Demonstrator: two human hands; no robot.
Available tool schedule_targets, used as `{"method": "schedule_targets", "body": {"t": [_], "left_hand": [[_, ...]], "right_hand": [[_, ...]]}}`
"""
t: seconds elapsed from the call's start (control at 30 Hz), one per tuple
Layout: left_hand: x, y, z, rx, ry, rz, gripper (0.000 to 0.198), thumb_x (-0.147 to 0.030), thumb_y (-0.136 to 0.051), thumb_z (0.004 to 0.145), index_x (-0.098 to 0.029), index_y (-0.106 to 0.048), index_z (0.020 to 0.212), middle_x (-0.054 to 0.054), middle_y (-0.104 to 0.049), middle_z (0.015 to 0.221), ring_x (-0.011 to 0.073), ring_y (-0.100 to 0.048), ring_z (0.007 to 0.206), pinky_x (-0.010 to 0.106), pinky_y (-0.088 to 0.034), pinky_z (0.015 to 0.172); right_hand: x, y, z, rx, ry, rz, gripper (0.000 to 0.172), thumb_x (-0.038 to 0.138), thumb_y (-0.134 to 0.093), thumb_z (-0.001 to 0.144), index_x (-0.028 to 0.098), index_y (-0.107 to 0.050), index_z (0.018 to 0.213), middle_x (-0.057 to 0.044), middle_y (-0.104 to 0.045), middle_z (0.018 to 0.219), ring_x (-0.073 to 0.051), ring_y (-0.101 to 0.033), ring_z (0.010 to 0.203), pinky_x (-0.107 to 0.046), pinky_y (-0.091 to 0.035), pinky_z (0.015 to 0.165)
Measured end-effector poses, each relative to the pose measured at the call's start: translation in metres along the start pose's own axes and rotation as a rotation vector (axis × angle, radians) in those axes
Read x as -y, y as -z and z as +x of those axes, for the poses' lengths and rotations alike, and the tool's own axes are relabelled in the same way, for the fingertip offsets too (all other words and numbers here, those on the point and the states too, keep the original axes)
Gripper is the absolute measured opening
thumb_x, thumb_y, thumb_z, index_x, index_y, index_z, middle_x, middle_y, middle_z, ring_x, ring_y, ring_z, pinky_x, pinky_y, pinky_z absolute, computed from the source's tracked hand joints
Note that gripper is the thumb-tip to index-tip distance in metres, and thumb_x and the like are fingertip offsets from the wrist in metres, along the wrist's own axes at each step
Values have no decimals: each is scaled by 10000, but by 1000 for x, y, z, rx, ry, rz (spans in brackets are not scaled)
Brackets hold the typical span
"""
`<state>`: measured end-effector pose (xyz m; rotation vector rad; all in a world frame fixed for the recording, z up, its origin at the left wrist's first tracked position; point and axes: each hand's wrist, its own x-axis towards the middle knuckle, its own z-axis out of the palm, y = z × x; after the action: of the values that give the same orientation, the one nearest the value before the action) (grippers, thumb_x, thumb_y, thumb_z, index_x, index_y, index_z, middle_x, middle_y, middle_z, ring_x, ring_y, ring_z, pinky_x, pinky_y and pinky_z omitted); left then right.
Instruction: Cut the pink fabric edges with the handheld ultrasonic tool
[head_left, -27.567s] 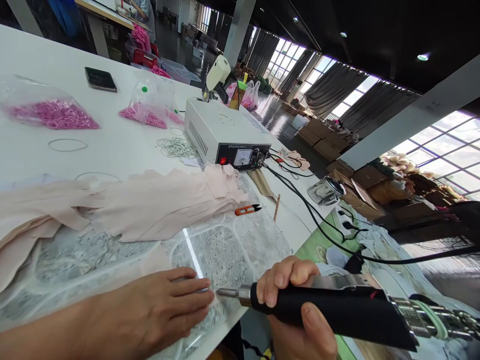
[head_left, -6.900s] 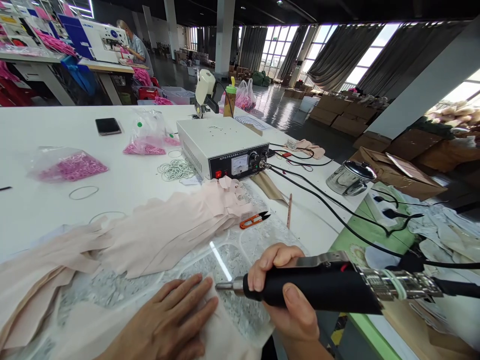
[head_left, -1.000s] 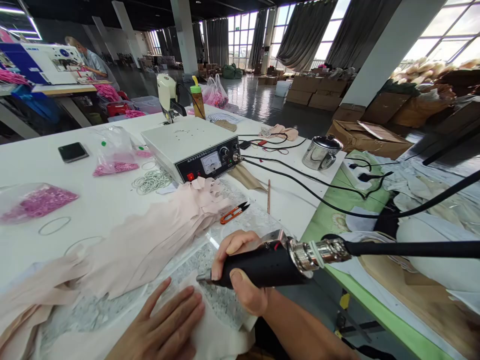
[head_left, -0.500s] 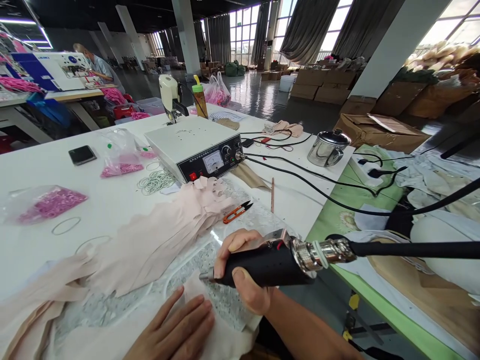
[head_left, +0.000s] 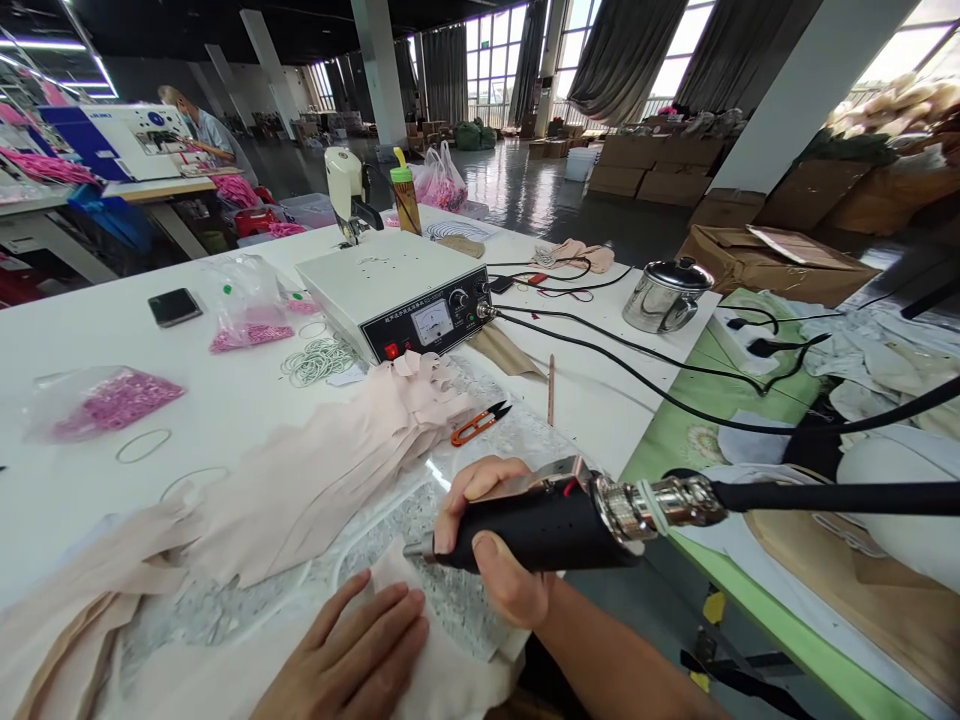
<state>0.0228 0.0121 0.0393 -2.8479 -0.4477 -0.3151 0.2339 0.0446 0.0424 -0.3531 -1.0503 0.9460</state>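
Wrapped in my right hand [head_left: 499, 540] is a black handheld ultrasonic cutter [head_left: 544, 525], its thick cable running off to the right. The metal tip meets the edge of a pale pink fabric piece [head_left: 450, 650] near the table's front. My left hand [head_left: 360, 640] lies flat on that fabric, fingers stretched out, just left of the tip. Under the fabric is a scratched clear sheet [head_left: 382, 520]. A stack of pale pink cut fabric [head_left: 315, 480] spreads to the left, and orange thread snips [head_left: 480, 424] rest beyond my right hand.
A control box [head_left: 427, 320] with a dial stands mid-table. Around it are bags of pink bits [head_left: 124, 400], pale elastic loops [head_left: 319, 360], a phone [head_left: 174, 307] and a metal mug [head_left: 667, 295]. Black cables [head_left: 637, 375] cross the right side. A co-worker [head_left: 206, 125] sits at the back left.
The whole view has shifted slightly, so things appear a little further right. My hands and the cutter keep nearly the same place on the fabric.
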Motion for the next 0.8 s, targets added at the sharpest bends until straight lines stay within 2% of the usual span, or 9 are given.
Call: {"method": "schedule_targets", "body": {"t": [0.4,0.8], "left_hand": [[-11,-12,-3,-55,94,-28,414,-162,-305,1079,-193,-669,1272,33,-659,1347,189,-471,1389,417,-181,1253],[-10,-18,-7,-39,71,25,443,-121,-308,1064,-250,-645,1321,-17,-622,1396,232,-469,1390,507,-156,1249]], "right_hand": [[2,-1,-1,-42,-33,-29,190,372,-626,890,281,-524,1023,14,-567,880,-87,-570,517,-260,-496,498],[-1,1,-3,-45,-66,-57,216,415,-617,893,277,-509,1019,11,-572,882,-96,-570,512,-284,-485,504]]}}
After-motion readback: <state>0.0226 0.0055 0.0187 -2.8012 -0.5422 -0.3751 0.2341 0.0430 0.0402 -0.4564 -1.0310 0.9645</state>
